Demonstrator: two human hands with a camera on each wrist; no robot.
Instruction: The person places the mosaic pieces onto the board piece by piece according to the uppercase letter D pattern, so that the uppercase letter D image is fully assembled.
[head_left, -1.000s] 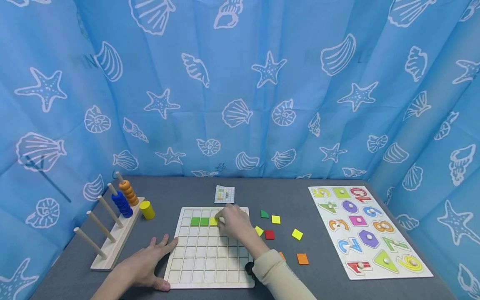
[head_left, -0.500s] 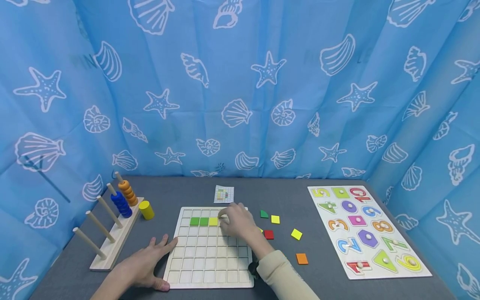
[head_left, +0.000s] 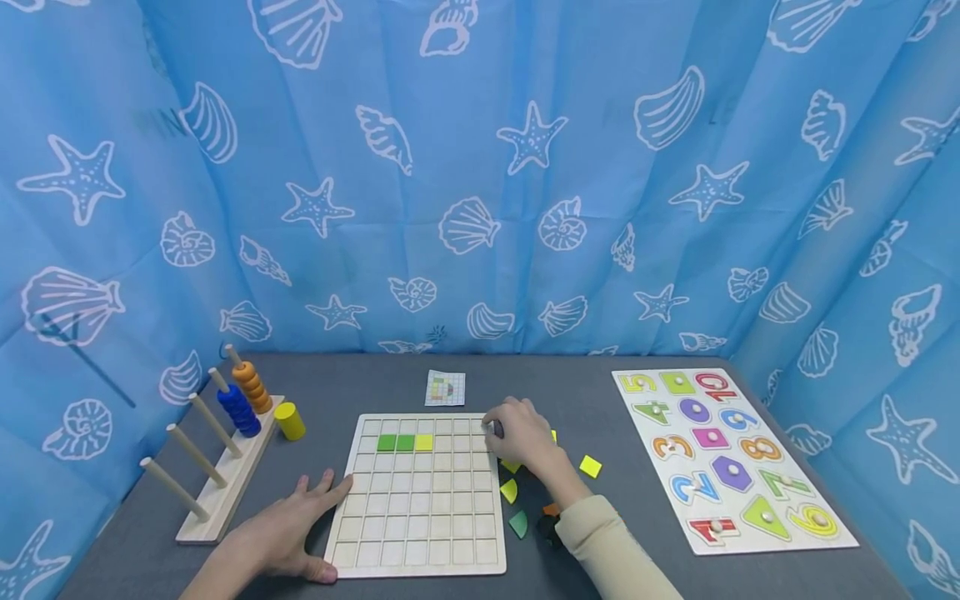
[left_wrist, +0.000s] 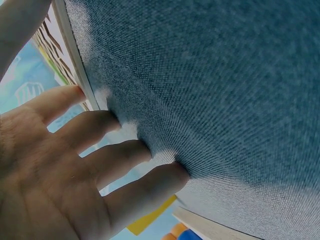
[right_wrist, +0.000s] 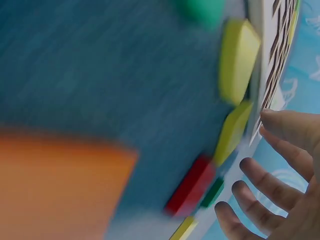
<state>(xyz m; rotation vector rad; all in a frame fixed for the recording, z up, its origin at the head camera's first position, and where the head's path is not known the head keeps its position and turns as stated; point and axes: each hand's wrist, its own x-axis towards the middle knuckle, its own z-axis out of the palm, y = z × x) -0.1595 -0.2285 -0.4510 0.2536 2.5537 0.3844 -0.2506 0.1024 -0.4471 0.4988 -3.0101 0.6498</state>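
My left hand [head_left: 285, 533] lies spread on the table, its fingertips and thumb at the left edge of a wooden grid board [head_left: 420, 504]. Two green square tiles [head_left: 395, 442] and a yellow square tile [head_left: 423, 442] sit side by side in the board's second row. Over the board's upper right edge hovers my right hand [head_left: 522, 433], fingers loosely bent. In the right wrist view nothing shows between those fingers. Below them lie a red tile [right_wrist: 191, 186] and several yellow pieces [right_wrist: 239, 62]. The right hand and sleeve partly hide these loose pieces in the head view.
A small pattern card [head_left: 446, 389] lies behind the board. At left stand a peg rack [head_left: 232, 483] with blue and orange beads and a yellow cylinder [head_left: 289, 421]. A number puzzle [head_left: 731, 462] lies at right. A yellow tile [head_left: 590, 466] and green quarter-round [head_left: 519, 523] rest between.
My right hand has left the yellow tile in the second row and moved right to the board's edge. The left hand stays in place.
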